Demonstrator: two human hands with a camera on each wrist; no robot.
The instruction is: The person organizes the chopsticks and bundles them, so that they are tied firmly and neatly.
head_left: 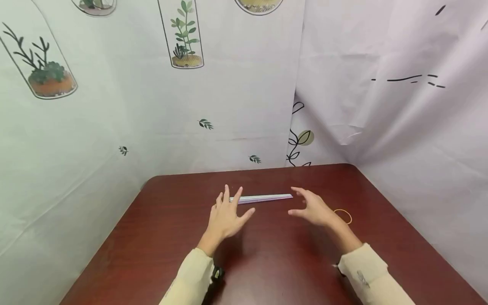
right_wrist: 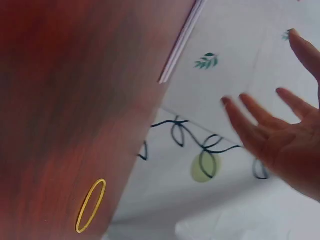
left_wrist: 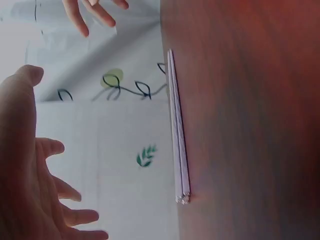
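In the head view, the left end of a bundle of thin pale sticks [head_left: 264, 198] is covered by the fingers of the left hand [head_left: 226, 218], while its full length is shown from the left wrist and its upper end is cut off from the right; how many sticks are bundled cannot be told. The bundle is laid flat near the table's far edge, beyond and between the hands. The fingers of the left hand are spread apart; those of the right hand [head_left: 314, 208] are also held apart, though some are hidden in the head view and blurred from its own wrist. A yellow loop [right_wrist: 86, 202] is partly masked by the right wrist. Beneath the left cuff, a dark object [head_left: 217, 274] is hard to make out. The table [head_left: 160, 237] is red-brown, glossy and round-cornered, and is enclosed by creased white sheeting [head_left: 240, 97] printed with plants and leaves.
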